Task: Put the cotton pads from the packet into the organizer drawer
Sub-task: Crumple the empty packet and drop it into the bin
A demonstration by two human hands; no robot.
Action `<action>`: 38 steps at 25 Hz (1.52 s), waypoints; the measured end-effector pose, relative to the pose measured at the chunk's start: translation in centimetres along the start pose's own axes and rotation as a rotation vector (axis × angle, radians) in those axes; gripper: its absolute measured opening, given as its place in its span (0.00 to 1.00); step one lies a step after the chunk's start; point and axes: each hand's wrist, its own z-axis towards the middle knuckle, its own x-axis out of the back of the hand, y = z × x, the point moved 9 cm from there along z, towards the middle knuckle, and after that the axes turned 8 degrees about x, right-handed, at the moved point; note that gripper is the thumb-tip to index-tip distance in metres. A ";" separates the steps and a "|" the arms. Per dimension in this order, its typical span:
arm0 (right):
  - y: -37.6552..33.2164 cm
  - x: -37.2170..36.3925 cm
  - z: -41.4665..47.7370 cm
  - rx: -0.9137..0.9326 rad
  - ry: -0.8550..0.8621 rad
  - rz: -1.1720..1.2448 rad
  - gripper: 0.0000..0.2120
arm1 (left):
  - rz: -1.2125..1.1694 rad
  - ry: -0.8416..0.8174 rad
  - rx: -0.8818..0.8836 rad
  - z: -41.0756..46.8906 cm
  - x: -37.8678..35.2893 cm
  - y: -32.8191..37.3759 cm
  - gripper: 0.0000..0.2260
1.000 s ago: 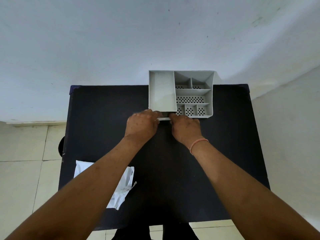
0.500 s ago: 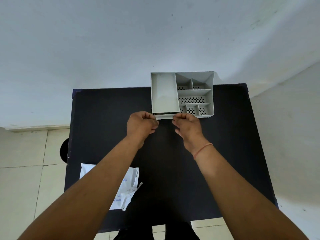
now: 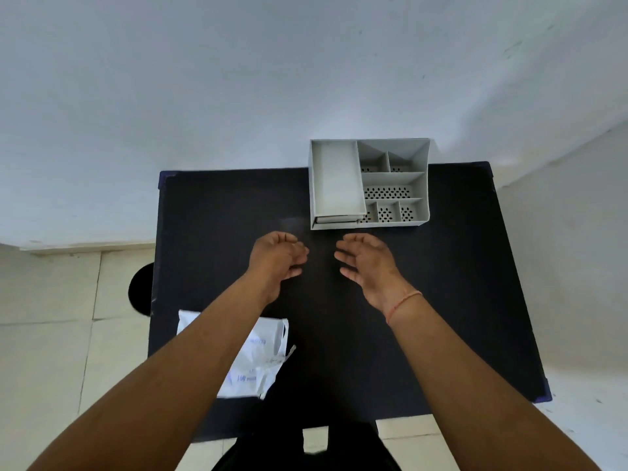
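Note:
A grey plastic organizer (image 3: 394, 183) stands at the far edge of the black table (image 3: 458, 300), with several compartments on top. Its drawer front (image 3: 334, 222) shows at the near left bottom, only slightly out. My left hand (image 3: 277, 254) hovers just in front of the drawer, fingers loosely curled, holding nothing. My right hand (image 3: 368, 260) is beside it with fingers apart and empty. The white cotton pad packet (image 3: 261, 355) lies flat near the table's front left, partly hidden under my left forearm. No pads are visible.
A white wall rises directly behind the table. Pale floor tiles show on the left and at the front. A dark round object (image 3: 141, 288) sticks out past the table's left edge. My dark-clothed legs are at the near edge.
Both hands were on the drawer front a second ago. They have let go and drawn back toward me, and the drawer now sits nearly flush with the organizer.

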 end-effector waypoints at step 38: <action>4.2 -31.1 -35.4 0.236 -1.134 -0.432 0.20 | -0.731 0.275 -0.292 -29.8 33.7 -17.7 0.06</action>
